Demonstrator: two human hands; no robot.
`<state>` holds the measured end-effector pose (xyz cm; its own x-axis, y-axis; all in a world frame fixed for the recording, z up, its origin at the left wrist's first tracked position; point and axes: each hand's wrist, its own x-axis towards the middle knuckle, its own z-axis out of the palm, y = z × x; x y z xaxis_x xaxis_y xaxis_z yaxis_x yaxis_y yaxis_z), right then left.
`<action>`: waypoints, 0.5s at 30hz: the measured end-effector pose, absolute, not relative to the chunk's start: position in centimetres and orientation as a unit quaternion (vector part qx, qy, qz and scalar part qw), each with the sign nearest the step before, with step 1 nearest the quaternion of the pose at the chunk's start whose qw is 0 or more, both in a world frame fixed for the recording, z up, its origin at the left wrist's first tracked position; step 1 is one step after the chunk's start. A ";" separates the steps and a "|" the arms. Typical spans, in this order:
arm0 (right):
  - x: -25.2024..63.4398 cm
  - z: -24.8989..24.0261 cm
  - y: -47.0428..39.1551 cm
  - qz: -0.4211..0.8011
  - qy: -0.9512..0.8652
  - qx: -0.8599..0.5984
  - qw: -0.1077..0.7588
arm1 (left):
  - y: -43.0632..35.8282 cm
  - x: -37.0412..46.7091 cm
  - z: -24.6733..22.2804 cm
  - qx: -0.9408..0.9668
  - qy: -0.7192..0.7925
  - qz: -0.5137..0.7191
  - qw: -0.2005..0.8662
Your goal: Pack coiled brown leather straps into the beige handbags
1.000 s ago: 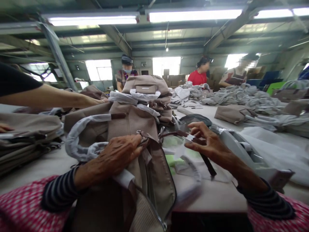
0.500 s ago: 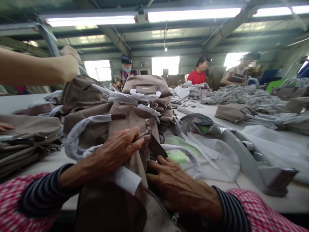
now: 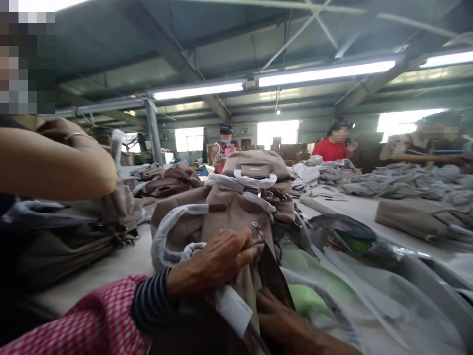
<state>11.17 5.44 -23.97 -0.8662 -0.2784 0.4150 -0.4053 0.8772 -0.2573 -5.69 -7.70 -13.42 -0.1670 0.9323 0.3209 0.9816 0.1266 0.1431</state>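
Observation:
A taupe handbag (image 3: 244, 283) with dark brown trim stands upright in front of me, its mouth partly open. My left hand (image 3: 219, 259) is closed, pinching the bag's top edge near a small metal zipper or clasp part. Low at the bag's right side, my right hand (image 3: 283, 320) reaches in at the opening; its fingers are blurred and partly hidden by the bag's side. A white wrapped strip (image 3: 236, 313) hangs below my left wrist. Just behind lies another taupe bag, whose handle (image 3: 166, 231) is wrapped in white.
More taupe bags (image 3: 258, 165) are stacked straight ahead. Clear plastic and green material (image 3: 306, 296) lie to the right, beside a dark round item (image 3: 343, 229). At the left, a co-worker's bent arm (image 3: 55, 162) is above piled bags (image 3: 74, 251). Other people work across the table.
The view has swung left and up, so the bags appear farther right and lower. My left hand keeps its pinch; my right hand sits deeper by the bag's opening. The co-worker's arm has shifted.

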 end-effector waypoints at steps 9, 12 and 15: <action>9.7 -30.4 6.1 -0.049 -0.949 0.077 0.302 | -8.2 -5.2 -12.5 -0.623 -0.756 -0.196 0.048; 6.9 -29.1 4.2 0.089 -0.959 0.120 0.242 | -7.5 -5.9 -11.3 -0.612 -0.760 -0.216 0.030; 5.8 -26.9 3.1 0.120 -0.952 0.146 0.241 | -6.8 -6.6 -11.1 -0.603 -0.773 -0.194 0.015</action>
